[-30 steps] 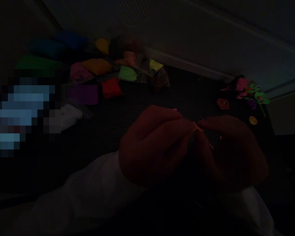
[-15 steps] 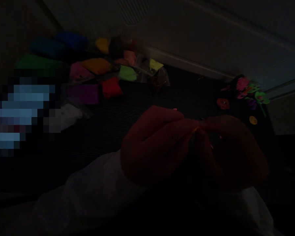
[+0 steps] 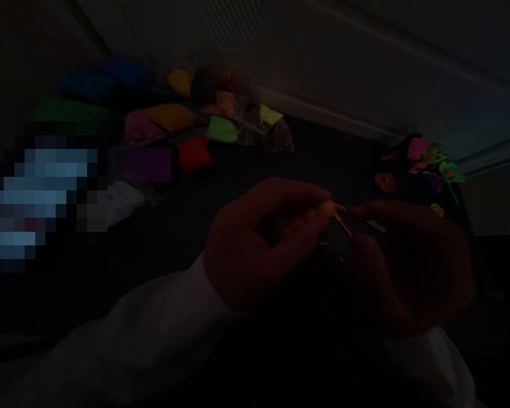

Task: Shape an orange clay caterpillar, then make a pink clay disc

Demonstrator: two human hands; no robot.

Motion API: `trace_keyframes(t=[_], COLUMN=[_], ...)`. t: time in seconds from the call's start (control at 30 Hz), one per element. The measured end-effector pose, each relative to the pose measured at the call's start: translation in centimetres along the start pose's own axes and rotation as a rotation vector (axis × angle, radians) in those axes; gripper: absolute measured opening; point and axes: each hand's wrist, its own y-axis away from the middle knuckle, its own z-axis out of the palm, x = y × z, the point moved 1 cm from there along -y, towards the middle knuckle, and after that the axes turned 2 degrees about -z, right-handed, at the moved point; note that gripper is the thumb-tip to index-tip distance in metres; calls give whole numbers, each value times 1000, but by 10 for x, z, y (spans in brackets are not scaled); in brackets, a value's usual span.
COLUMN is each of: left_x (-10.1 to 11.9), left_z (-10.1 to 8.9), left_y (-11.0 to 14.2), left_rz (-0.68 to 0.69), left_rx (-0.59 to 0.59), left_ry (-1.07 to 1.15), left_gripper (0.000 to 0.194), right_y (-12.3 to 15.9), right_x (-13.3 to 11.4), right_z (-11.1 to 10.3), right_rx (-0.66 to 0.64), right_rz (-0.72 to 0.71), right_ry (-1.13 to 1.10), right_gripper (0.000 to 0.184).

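Note:
The scene is very dark. My left hand (image 3: pixel 259 238) and my right hand (image 3: pixel 412 260) meet above a dark ribbed mat (image 3: pixel 195 221). Between their fingertips sits a small orange-yellow clay piece (image 3: pixel 332 209), pinched by both hands. A thin pinkish strand or stick (image 3: pixel 344 226) runs down from it toward my right fingers. Both wrists wear white sleeves.
Several coloured clay packets (image 3: pixel 170 130) lie in a heap at the back left: red, purple, green, orange, yellow, blue. Small clay flowers (image 3: pixel 429 161) and discs (image 3: pixel 385 182) stand at the right edge. A white wall and skirting run behind.
My hands have shifted slightly apart and the orange-yellow piece now shows more, with the thin strand visible below it. The view moved down a little.

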Motion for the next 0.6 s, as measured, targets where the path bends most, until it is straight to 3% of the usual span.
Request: trace_keyframes(t=[0.1, 0.17, 0.27, 0.4, 0.5, 0.6], left_x=[-8, -11, -11, -11, -13, -16], left_z=[2, 4, 9, 14, 13, 7], left_y=[-6, -9, -10, -8, -7, -10], left_rz=[-228, -332, -467, -592, -597, -459], left_rx=[-136, -206, -228, -223, -236, -194], left_ry=[303, 453, 676, 797, 750, 601], left_gripper=[14, 11, 10, 15, 16, 18], right_y=[1, 1, 0, -2, -1, -1], right_x=[-1, 1, 3, 2, 2, 4], right_z=[1, 4, 8, 9, 10, 10], right_rx=[48, -16, -114, -87, -68, -85], right_rz=[125, 227, 254, 245, 271, 277], right_ry=[-21, -85, -169, -191, -173, -130], right_gripper=[31, 31, 28, 17, 15, 15])
